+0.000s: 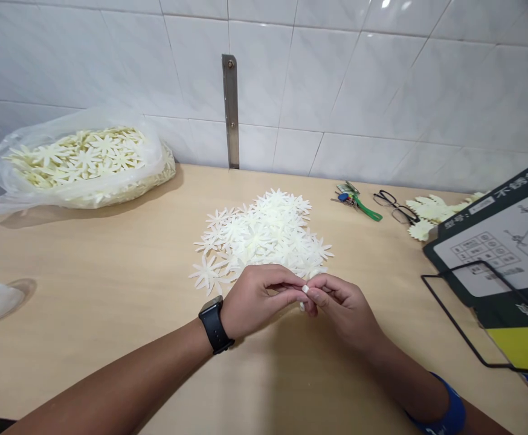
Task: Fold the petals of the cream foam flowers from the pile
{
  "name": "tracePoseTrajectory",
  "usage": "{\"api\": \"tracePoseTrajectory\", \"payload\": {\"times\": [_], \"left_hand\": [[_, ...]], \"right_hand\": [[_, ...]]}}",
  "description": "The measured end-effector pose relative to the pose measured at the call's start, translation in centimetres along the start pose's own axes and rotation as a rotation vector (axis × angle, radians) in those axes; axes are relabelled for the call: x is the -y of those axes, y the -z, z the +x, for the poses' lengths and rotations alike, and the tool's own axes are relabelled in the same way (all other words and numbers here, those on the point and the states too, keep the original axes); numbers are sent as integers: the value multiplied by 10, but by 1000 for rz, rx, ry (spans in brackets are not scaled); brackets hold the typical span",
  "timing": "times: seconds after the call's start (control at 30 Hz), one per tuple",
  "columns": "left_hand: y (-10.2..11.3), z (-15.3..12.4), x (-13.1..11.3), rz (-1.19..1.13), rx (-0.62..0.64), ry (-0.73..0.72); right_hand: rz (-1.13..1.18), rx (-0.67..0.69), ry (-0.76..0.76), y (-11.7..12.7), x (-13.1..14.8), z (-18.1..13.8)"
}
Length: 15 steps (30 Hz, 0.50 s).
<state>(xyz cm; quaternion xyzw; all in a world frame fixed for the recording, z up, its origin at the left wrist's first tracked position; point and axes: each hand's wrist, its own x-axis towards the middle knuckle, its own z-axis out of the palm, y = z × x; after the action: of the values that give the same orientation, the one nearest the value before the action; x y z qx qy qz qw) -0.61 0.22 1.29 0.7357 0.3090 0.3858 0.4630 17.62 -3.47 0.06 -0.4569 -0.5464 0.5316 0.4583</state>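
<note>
Two hands meet over the counter [110, 272]. The left hand [252, 299] and right hand [341, 305] each have a narrow grip, fingertips pinched from either side on one small white piece [304, 291]. It is pale and mostly hidden, so its shape cannot be told.

Just beyond the grip lies one loose pile of white flower cutouts [264, 238], thin and many-petalled, too many to count. Far left of the grip is one clear bag [80, 160] of cream ones.

To the right lie one bunch of keys [350, 196], one pair of glasses [393, 205] and one box [504, 241] printed "不锈钢". One black watch [214, 326] sits on the left wrist.
</note>
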Motion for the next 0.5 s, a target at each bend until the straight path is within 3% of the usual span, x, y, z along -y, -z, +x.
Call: {"api": "tracePoseTrajectory", "payload": {"times": [0.23, 0.5], "left_hand": [[-2, 2, -1, 47, -133, 95], [18, 15, 9, -186, -380, 304]], "right_hand": [[0, -22, 3, -1, -4, 1], [16, -74, -50, 0, -6, 2]]}}
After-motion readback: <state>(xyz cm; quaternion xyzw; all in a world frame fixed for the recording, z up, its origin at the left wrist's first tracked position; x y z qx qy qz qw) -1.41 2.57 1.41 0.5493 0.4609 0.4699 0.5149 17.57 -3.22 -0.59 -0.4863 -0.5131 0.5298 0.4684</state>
